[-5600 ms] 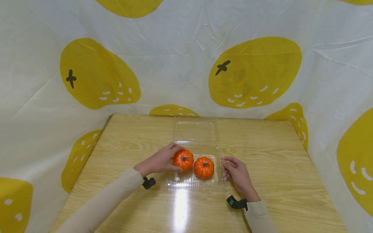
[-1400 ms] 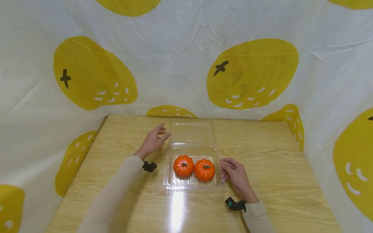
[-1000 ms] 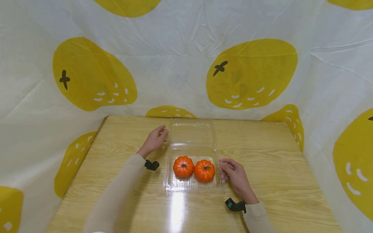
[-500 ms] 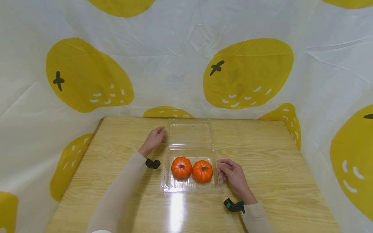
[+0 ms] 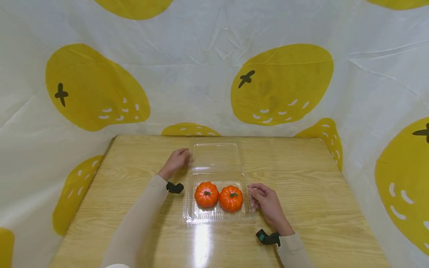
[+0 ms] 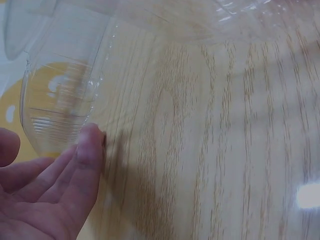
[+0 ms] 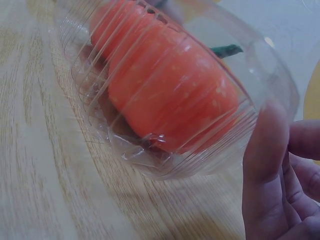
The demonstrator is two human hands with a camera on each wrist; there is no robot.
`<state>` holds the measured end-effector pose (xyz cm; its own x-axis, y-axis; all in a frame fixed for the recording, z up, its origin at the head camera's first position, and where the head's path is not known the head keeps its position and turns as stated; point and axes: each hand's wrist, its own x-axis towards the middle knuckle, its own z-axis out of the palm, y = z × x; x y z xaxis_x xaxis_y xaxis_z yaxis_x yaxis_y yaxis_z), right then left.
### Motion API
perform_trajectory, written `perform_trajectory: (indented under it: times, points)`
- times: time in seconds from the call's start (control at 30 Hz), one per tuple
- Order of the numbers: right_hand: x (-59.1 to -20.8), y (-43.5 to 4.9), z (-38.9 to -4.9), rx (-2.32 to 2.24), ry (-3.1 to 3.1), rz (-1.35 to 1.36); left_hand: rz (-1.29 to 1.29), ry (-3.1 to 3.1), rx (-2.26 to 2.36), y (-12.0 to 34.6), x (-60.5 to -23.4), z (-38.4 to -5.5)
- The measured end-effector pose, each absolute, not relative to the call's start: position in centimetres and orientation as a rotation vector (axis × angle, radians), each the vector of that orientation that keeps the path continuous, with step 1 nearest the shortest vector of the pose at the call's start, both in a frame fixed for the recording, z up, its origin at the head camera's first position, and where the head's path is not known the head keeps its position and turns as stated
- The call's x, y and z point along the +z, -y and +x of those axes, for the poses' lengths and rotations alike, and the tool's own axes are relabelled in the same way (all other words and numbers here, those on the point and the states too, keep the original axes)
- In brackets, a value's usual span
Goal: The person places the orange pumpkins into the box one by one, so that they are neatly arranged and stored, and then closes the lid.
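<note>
A clear plastic clamshell container (image 5: 219, 219) lies unfolded, with two small orange pumpkins side by side in its base. The left pumpkin (image 5: 206, 195) and the right pumpkin (image 5: 231, 198) have green stems. At the left edge of the flat clear lid (image 5: 216, 155) is my left hand (image 5: 177, 160), its fingers loosely bent. In the left wrist view its fingertips (image 6: 90, 142) are right at the lid's edge, the thumb apart from them. My right hand (image 5: 268, 203) pinches the base's right rim between thumb and fingers, close beside the right pumpkin, as the right wrist view shows.
The wooden table (image 5: 318, 216) carries the container near its middle. White cloth with yellow fruit prints (image 5: 283, 83) hangs behind the table and along both sides. A bright reflection lies in front of the container.
My left hand let go of the left pumpkin, which now sits lower in the base, and moved back to the lid's left edge; its fingers have since bent inward. The right hand stays at the rim.
</note>
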<state>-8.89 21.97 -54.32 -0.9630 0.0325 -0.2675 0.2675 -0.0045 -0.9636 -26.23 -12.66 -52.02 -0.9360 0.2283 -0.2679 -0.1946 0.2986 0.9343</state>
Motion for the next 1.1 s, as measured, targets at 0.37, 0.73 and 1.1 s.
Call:
perform_trajectory:
  times: [0.37, 0.73, 1.1]
  points:
    - [-54.2, -21.9, -8.6, -2.057, -2.099, 0.347, 0.062, -2.144, 1.73, 12.5, -52.6, -26.5]
    - [-53.9, -21.9, -8.4, -2.06, -2.092, 0.344, 0.12, -2.13, 1.753, 12.5, -51.8, -26.4]
    - [-53.9, -22.0, -8.5, -2.073, -2.097, 0.327, 0.156, -2.131, 1.718, 12.7, -50.9, -26.4]
